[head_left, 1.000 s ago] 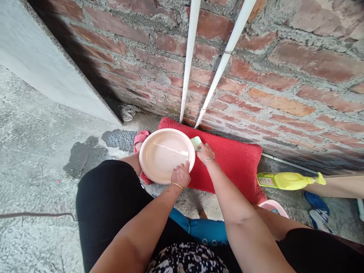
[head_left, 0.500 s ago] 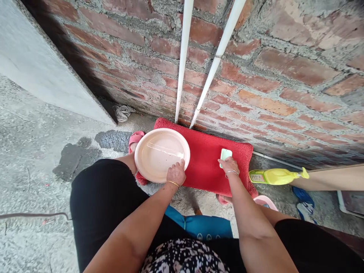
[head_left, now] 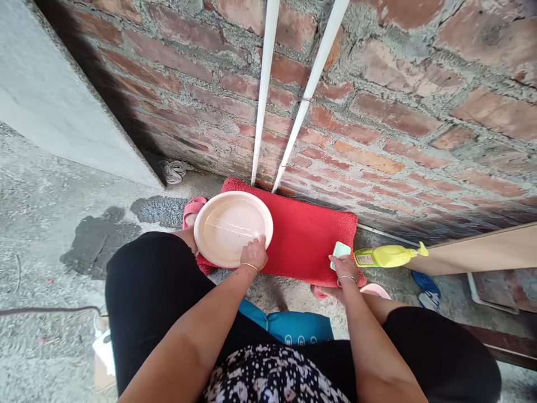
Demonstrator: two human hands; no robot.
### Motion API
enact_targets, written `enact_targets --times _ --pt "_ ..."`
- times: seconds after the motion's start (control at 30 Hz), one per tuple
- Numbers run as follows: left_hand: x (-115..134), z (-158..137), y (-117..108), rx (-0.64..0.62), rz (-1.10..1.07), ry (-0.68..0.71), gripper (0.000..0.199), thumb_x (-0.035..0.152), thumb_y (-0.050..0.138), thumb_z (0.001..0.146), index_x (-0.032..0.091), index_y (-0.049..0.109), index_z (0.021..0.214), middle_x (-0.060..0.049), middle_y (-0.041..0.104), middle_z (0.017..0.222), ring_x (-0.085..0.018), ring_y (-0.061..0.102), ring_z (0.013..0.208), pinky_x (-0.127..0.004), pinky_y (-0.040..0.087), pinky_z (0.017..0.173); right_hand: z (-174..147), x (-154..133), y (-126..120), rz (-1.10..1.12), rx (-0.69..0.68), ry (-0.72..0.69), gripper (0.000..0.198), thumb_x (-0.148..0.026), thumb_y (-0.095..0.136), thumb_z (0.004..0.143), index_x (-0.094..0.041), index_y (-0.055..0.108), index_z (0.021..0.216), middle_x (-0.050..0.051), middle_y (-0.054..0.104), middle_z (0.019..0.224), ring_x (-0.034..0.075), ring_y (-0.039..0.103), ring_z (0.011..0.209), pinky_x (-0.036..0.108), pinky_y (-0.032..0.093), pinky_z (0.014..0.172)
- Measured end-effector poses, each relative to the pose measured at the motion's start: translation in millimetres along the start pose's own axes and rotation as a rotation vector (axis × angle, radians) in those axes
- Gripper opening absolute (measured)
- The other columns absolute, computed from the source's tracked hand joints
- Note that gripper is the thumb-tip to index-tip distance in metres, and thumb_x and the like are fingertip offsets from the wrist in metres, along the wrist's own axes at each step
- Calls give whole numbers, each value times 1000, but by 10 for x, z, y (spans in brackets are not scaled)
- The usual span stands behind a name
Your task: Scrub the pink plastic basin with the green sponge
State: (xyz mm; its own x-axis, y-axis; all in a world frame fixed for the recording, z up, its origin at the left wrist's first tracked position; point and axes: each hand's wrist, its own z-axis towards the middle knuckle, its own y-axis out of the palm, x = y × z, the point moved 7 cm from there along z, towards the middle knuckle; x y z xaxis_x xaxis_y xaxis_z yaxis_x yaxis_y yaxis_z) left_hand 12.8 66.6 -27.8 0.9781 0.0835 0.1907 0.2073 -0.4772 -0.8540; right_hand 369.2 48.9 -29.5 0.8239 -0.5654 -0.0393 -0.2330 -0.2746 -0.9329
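A pale pink basin with some clear water in it stands on the left part of a red cloth-covered bench. My left hand is closed over the basin's near right rim, its fingertips over the inside edge. At the right end of the bench, my right hand grips a small pale green rectangular object with rounded corners, low over the red cloth. Its underside is hidden, so I cannot tell its exact kind. Just right of that hand is a yellow pump bottle.
Two white pipes run up the brick wall behind the bench. A grey slab leans at the left, near a bundled rag. A pink container and blue slippers lie to the right.
My right hand has moved the pale green object nearer to me and toward the bench's right end. My left hand stays on the basin rim. The whole view has shifted slightly.
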Motion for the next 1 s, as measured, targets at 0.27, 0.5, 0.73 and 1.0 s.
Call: enact_targets --times 0.27,0.5,0.73,1.0 --pt "-9 17 14 -9 -3 6 55 19 37 82 22 28 136 -14 53 113 -24 53 102 -36 44 81 -689 -1229 442 -1 -119 -268 40 -60 56 72 -28 56 97 2 52 100 17 57 84 26 40 69" --pt "-21 78 45 -46 21 9 58 19 41 79 21 28 135 -15 52 116 -24 54 103 -37 44 81 -755 -1204 467 -83 -164 -321 42 -58 56 73 -27 55 101 3 50 102 19 56 90 28 39 72" --pt "-19 106 25 -85 35 35 57 21 44 79 19 29 134 -15 51 120 -24 54 107 -34 44 84 -507 -468 348 24 -181 -45 49 -60 53 72 -23 55 104 7 54 102 23 58 89 31 42 68" --pt "-46 36 18 -143 48 91 64 24 43 79 19 22 139 -14 45 132 -22 48 116 -33 40 92 -612 -775 287 103 -174 -109 46 -58 55 72 -22 58 100 8 57 100 21 59 86 29 42 68"
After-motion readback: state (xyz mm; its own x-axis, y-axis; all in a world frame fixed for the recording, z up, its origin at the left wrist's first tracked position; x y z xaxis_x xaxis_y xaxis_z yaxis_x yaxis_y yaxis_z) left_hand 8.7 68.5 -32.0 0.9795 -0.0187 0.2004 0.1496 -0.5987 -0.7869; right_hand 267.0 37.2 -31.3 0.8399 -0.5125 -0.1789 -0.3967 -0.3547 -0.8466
